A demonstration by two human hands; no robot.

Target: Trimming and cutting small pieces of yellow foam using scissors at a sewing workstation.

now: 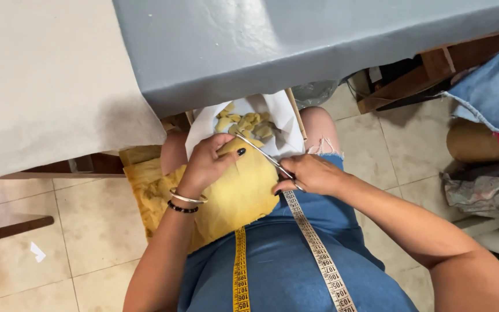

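One piece of yellow cloth (pixel 235 193), soft and rounded at its upper edge, lies across the lap of a seated person, spreading over the left thigh and hanging toward the floor. One pair of scissors (pixel 264 155), slim and metallic, lies slantwise over the cloth's upper edge, blades pointing up and left. The right hand (pixel 313 174) is closed around the scissor handles, knuckles up, forearm running in from the lower right. The left hand (pixel 212 162) is bent at the wrist, its fingers curled and clamped on the cloth's upper edge beside the blade tips; two bracelets (pixel 186 202), one silver and one of dark beads, circle that wrist. Just beyond the hands, one white sheet (pixel 278 112) holds a heap of small yellow scraps (pixel 246 122). One tape measure (pixel 319 254), yellow on one strand and pale on the other, hangs in two strands down a blue denim garment (pixel 284 266). Above, a grey-covered table (pixel 272 40) overhangs the lap; beige floor tiles (pixel 88 225) lie below.
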